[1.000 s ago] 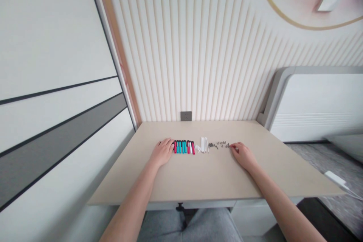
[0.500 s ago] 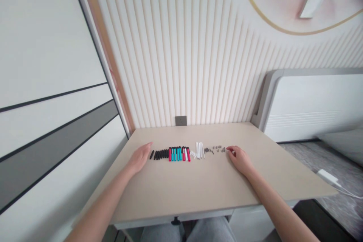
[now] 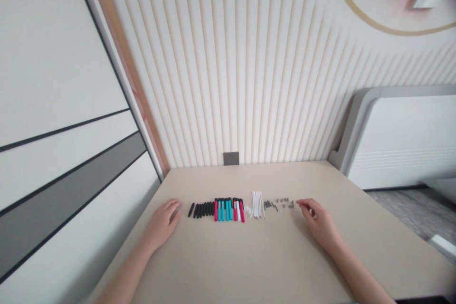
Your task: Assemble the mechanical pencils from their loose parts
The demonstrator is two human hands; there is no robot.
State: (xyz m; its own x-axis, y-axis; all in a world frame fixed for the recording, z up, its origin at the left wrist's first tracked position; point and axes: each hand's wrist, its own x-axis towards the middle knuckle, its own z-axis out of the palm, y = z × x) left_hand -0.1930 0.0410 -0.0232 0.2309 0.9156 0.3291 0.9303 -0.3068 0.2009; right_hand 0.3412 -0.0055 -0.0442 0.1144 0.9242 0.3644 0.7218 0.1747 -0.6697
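My left hand (image 3: 162, 222) lies flat on the beige table (image 3: 249, 266), fingers stretched out, just left of a row of several black caps (image 3: 201, 209). Beside the caps lie several teal and red pen barrels (image 3: 228, 209), then white tubes (image 3: 257, 204), then a scatter of small grey parts (image 3: 280, 204). My right hand (image 3: 318, 223) rests on the table right of the grey parts, fingers loosely curled with the fingertips near them; something small and pale shows at the fingers.
A ribbed white wall with a grey socket (image 3: 231, 158) backs the table. A white and grey panelled wall (image 3: 53, 152) stands on the left. A white unit with a grey frame (image 3: 402, 137) stands at the right beyond the table.
My left hand slid left off the coloured pens, uncovering the black caps. My right hand stayed by the grey parts. The camera tilted and shifted.
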